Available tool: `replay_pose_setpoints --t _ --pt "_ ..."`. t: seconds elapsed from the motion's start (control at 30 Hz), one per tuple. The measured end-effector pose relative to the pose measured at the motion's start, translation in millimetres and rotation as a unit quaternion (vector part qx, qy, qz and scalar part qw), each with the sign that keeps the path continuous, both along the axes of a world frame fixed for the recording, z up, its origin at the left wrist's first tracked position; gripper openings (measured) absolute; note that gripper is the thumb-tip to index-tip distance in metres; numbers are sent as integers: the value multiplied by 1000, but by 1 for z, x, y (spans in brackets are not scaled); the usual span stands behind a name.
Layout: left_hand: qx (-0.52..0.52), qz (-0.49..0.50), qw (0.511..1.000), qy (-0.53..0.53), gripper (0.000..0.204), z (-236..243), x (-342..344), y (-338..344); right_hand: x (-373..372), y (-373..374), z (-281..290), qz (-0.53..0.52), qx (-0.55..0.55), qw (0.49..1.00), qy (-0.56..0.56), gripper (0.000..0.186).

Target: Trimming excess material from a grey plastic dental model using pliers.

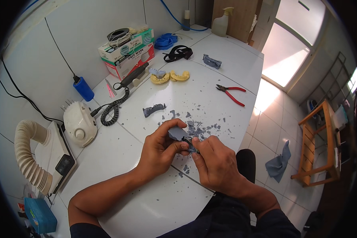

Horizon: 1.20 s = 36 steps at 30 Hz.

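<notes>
Both grips curl, left (pixel 158 147) closed on a grey piece (pixel 177 133), right (pixel 218 159) hiding whatever's inside.

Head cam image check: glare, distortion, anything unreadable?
Head view: strong glare at the door and on the floor beside it; head view: fisheye bows the white table's right edge; head view: grey piece readable, but what the right hand's fingertips pinch is too small and dark to tell.
</notes>
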<state>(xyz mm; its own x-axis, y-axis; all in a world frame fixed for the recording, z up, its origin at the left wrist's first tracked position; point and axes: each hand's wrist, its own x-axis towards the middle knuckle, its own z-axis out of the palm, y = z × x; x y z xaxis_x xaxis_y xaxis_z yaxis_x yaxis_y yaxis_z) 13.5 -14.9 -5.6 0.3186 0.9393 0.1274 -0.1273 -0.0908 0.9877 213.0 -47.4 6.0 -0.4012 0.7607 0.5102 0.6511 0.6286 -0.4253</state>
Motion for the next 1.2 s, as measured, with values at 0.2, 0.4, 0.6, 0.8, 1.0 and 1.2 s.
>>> replay_pose_setpoints --t 0.2,0.4,0.6,0.8,1.0,1.2 --pt "16 38 999 33 39 0 0 0 -7 -1 -2 -15 -4 1000 19 33" --pt "76 89 984 136 39 -3 0 0 -15 -3 0 -35 -27 999 25 34" --pt "85 114 981 132 40 -7 -1 3 -19 -1 -1 -51 -18 998 22 34" --pt "-5 -35 997 -64 46 7 -9 9 13 26 -12 -39 219 968 -113 27" --pt "-112 -67 989 -66 28 -2 -12 17 32 33 -6 -11 287 942 -174 25" --pt "-61 -30 992 -102 32 -14 -12 21 53 21 10 -24 84 994 -63 36"
